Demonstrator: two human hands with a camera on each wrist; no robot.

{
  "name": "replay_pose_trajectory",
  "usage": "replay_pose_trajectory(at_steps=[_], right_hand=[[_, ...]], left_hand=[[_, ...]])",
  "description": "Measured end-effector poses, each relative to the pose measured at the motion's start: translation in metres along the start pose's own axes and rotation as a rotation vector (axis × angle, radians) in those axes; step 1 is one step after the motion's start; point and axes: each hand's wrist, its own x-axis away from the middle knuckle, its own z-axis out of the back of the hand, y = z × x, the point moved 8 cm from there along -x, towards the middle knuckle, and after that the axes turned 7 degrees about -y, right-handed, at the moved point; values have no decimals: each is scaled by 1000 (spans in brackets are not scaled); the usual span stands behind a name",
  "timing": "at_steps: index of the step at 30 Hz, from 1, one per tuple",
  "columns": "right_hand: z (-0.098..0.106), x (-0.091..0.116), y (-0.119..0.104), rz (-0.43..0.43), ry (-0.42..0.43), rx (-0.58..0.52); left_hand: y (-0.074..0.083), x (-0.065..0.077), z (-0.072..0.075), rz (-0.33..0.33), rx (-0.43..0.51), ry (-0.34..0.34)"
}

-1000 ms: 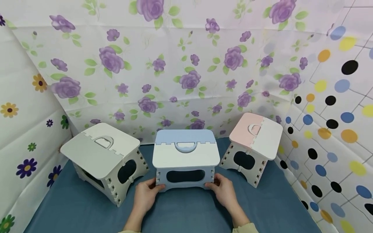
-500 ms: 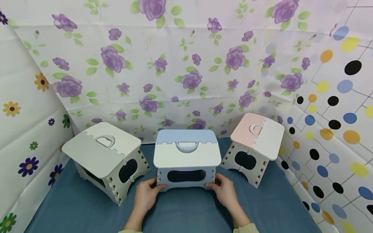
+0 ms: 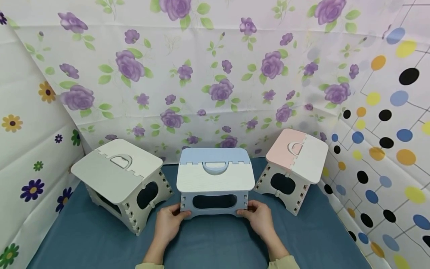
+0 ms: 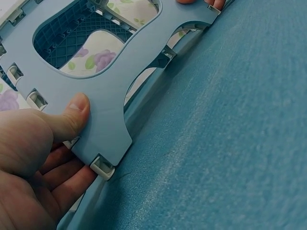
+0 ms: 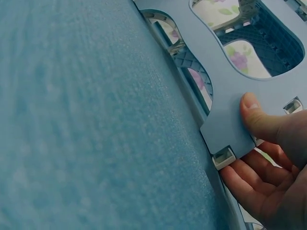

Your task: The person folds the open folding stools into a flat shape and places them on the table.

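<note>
A folding step stool with a blue-and-white top and light blue legs stands upright in the middle of the head view. My left hand grips the lower left corner of its front leg panel, thumb on the panel's face and fingers curled behind the side edge. On the lower right corner my right hand holds the same panel in mirror fashion, with its thumb pressed on the front. A blue carry handle lies flat in the stool's top.
To the left stands a grey-and-white folding stool, turned at an angle. A smaller pink-and-white folding stool stands at right. All rest on blue cloth. A flowered sheet hangs behind, with patterned sheets at both sides.
The head view has shifted slightly. Both hands keep their grip on the blue-and-white stool, and the stools stay in place.
</note>
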Motion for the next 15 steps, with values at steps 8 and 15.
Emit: replay_pose_trajectory(at_steps=[8,15], right_hand=[[1,2,-4,19,2,38],[1,1,-4,29,-2,45]], left_hand=[[1,1,0,-8,3,-8],[2,1,0,-11,0,-4]])
